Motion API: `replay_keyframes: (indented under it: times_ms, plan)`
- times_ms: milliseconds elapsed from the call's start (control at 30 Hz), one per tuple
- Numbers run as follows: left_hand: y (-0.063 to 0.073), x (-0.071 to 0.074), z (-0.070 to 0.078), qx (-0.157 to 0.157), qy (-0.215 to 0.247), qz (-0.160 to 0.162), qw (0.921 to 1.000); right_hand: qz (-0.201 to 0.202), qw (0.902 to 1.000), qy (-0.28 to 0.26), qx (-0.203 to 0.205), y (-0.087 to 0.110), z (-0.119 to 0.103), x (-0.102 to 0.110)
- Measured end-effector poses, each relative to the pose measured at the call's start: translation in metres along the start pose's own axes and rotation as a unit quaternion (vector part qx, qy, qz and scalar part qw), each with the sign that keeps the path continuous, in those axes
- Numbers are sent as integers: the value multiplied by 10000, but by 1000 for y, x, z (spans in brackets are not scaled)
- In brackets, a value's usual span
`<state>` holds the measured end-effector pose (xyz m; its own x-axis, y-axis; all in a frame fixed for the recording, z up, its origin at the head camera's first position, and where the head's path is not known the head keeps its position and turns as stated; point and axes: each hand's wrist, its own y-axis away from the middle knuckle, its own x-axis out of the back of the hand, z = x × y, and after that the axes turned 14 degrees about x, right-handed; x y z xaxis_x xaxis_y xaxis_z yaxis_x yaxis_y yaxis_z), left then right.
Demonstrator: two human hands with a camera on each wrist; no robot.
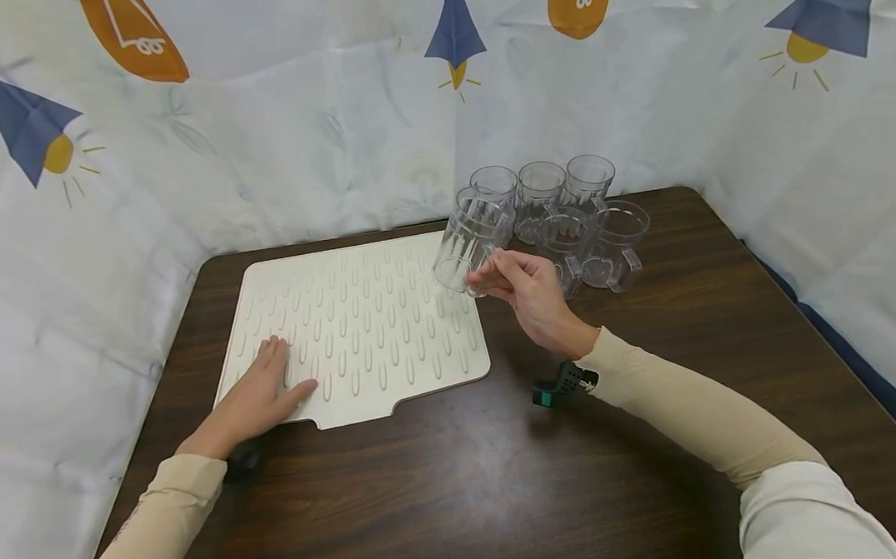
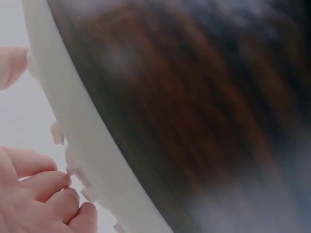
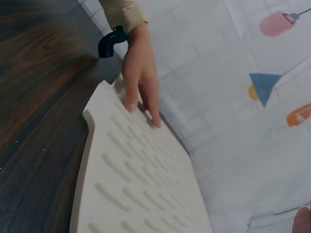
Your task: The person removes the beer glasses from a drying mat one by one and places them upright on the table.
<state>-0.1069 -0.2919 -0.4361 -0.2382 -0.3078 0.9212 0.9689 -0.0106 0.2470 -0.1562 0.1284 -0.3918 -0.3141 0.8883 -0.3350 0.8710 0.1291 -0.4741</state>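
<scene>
A clear mug (image 1: pixel 461 245) hangs tilted over the right edge of a cream drying board (image 1: pixel 422 381), its handle pinched by the fingers of my right hand (image 1: pixel 527 297). The board carries rows of raised oval ridges and has a notch in its front edge. My left hand (image 1: pixel 261 400) rests on the board's left front part with fingers spread and straight. In the right wrist view the left hand (image 3: pixel 141 73) touches the ridged surface, while only a fingertip of the right hand (image 3: pixel 302 221) shows beside a faint part of the mug.
Several clear mugs stand grouped on the dark wooden table (image 1: pixel 457 496) right of the board, among them a front-right mug (image 1: pixel 615 243) with its handle toward me. White curtains (image 1: pixel 322 151) with lamp prints hang around the table's back and sides.
</scene>
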Motion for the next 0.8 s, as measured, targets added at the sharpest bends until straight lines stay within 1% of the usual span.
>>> replay_keyframes:
  times_ms: [167, 300, 600, 800]
  plan:
    - [2, 0, -5, -69, -54, -59, 9999, -28, 9996, 286, 28, 4, -1, 5]
    - [3, -1, -10, -107, -141, -13, 9998, -24, 9985, 538, -25, 6, 0, 10]
    - [8, 1, -13, -46, -185, 34, 9998, -23, 9943, 1067, 0, 10, 6, 19]
    - [10, 0, -16, 0, -297, 81, 9995, -16, 9920, 1263, -8, 13, 7, 24]
